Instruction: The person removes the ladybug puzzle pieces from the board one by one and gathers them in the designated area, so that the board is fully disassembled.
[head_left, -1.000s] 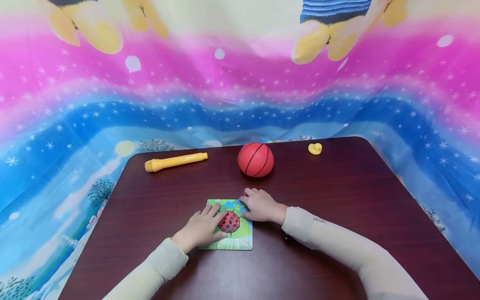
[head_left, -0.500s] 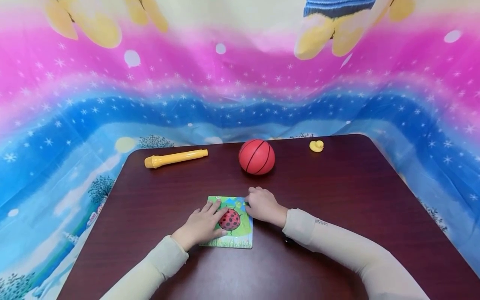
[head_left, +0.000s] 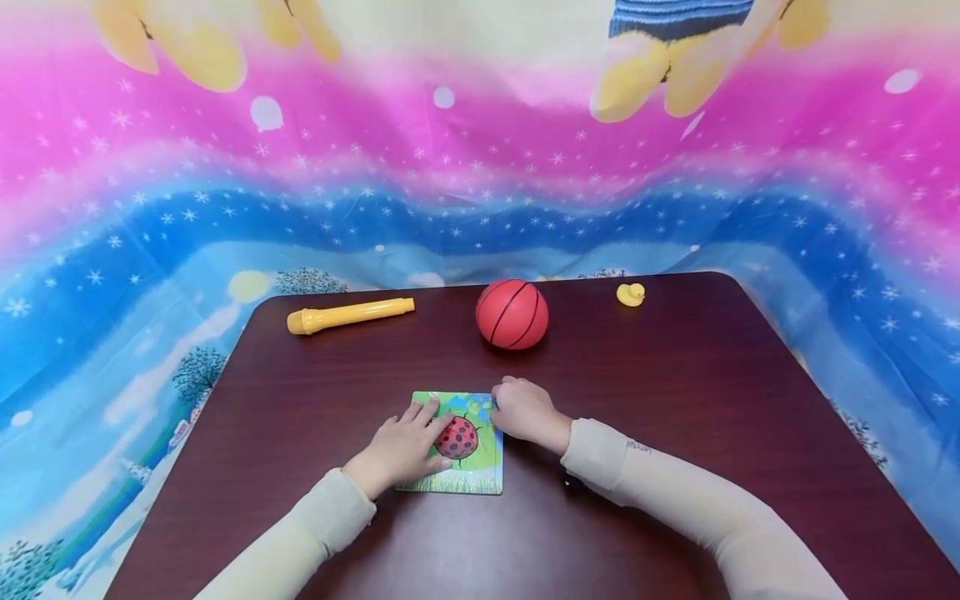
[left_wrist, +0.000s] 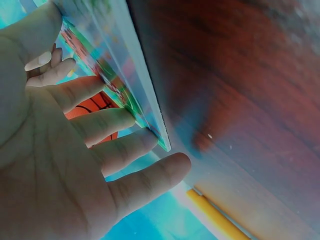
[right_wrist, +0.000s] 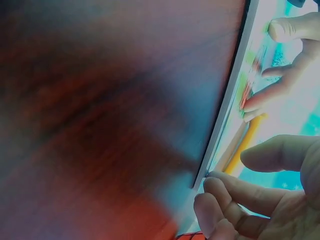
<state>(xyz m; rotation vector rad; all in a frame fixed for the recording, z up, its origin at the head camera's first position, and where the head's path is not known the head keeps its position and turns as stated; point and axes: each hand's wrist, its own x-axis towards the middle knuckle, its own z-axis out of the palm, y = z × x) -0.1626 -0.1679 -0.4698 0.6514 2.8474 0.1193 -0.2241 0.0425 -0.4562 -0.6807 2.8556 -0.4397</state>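
A square ladybug puzzle board (head_left: 480, 483) with a green, blue and grassy picture lies flat on the brown table (head_left: 637, 375). My left hand (head_left: 401, 450) rests over its left side with the fingers spread, the fingertips reaching onto the ladybug. In the left wrist view, the fingers (left_wrist: 125, 122) lie straight along the board's edge. At the top right corner is my right hand (head_left: 525, 412), its outer fingers bent. The right wrist view shows its index fingertip right at the board's edge and the thumb (right_wrist: 275, 154) apart from the fingers.
Behind the board sits a red toy basketball (head_left: 512, 314). A yellow toy microphone (head_left: 352, 316) lies at the back left, and a small yellow rubber duck (head_left: 630, 294) is at the back right. A patterned curtain (head_left: 480, 175) hangs behind the table.
My right hand has shifted slightly right on the board, from over its upper right part to the corner, and its fingers have drawn in. The left hand stays in place.
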